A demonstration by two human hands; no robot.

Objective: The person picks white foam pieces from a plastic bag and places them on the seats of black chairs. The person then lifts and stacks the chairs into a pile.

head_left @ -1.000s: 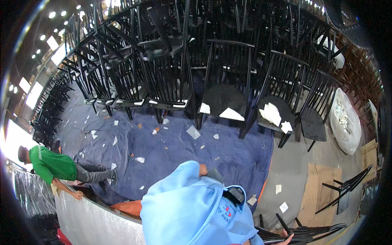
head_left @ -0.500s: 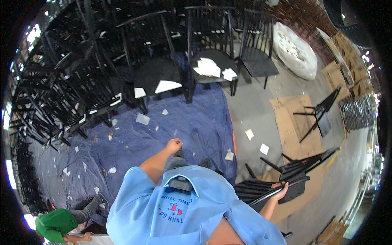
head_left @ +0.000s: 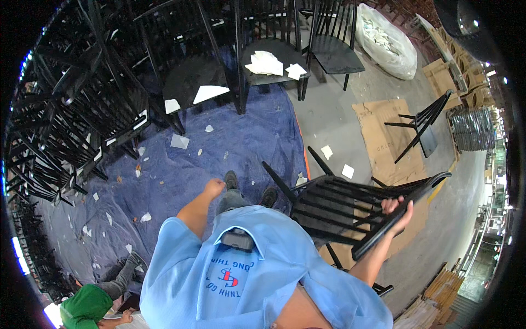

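Largest first: beyond my hands, black standing chairs (head_left: pixel 335 55) crowd along the far side of the blue tarp (head_left: pixel 230 148), none of them in contact with me. The spindle-back chair (head_left: pixel 326 204) is in front of my right hand (head_left: pixel 404 219) — tilted, its top rail in my grip, its spindles slanting off toward the tarp. Getting hold of it is done, I judge; letting go of it is not. Whether its legs clear the floor I can't tell. Past my right hand, another black chair (head_left: pixel 428 143) is left by itself at the cardboard sheet (head_left: pixel 370 123). My left hand (head_left: pixel 215 187) hangs over the tarp, apart from any chair and holding nothing I can see; how tightly its fingers curl, I can't tell. White paper scraps (head_left: pixel 267 63) lie on a seat beyond both hands.

Against half a second ago, the gripped chair has swung outward — a leg now shows across the tarp's orange edge — and my right hand is farther from my body.
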